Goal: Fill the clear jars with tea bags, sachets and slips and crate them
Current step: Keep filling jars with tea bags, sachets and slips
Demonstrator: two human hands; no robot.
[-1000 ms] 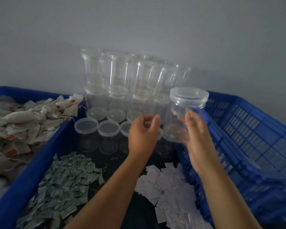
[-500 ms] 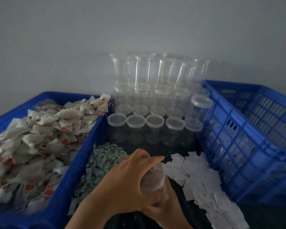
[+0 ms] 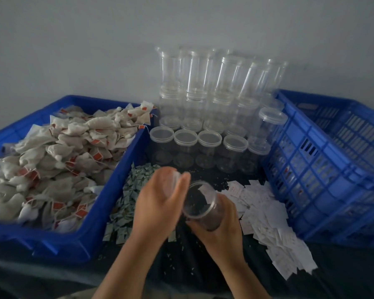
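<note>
My right hand (image 3: pixel 219 225) grips an open clear jar (image 3: pixel 200 201), tilted with its mouth facing up and left. My left hand (image 3: pixel 158 203) holds the jar's clear lid (image 3: pixel 171 182) just left of the mouth, slightly blurred. A heap of tea bags (image 3: pixel 58 160) with red tags fills the blue bin (image 3: pixel 117 169) on the left. Green-grey sachets (image 3: pixel 130 199) lie in a pile under my left hand. White slips (image 3: pixel 270 216) are spread to the right of the jar. An empty blue slatted crate (image 3: pixel 324 169) stands at the right.
Lidded clear jars (image 3: pixel 209 139) stand in rows behind my hands, with more stacked against the grey wall (image 3: pixel 73 50). One jar (image 3: pixel 270 124) leans by the crate's corner. The work surface (image 3: pixel 203 266) is dark, with small crumbs on it.
I brought one jar down from the stack toward me. Since half a second ago my left hand has lifted the lid off and the jar's mouth stands open.
</note>
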